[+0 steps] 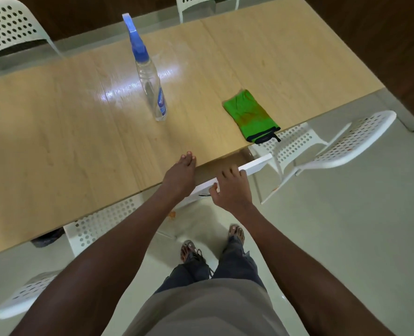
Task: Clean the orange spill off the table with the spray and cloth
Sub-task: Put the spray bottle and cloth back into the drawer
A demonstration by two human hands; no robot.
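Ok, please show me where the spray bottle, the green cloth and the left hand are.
spray bottle (150,88): head view, clear body.
green cloth (250,115): head view, stained middle.
left hand (180,177): head view, back of hand.

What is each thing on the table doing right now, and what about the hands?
Spray bottle: standing upright, nobody holding it.
Cloth: folded, lying flat near the table edge, orange stains on it.
Table: shiny wet-looking patch by the bottle, no orange spill visible.
Left hand: open, fingers resting on the table edge.
Right hand: open, resting on a white chair back.
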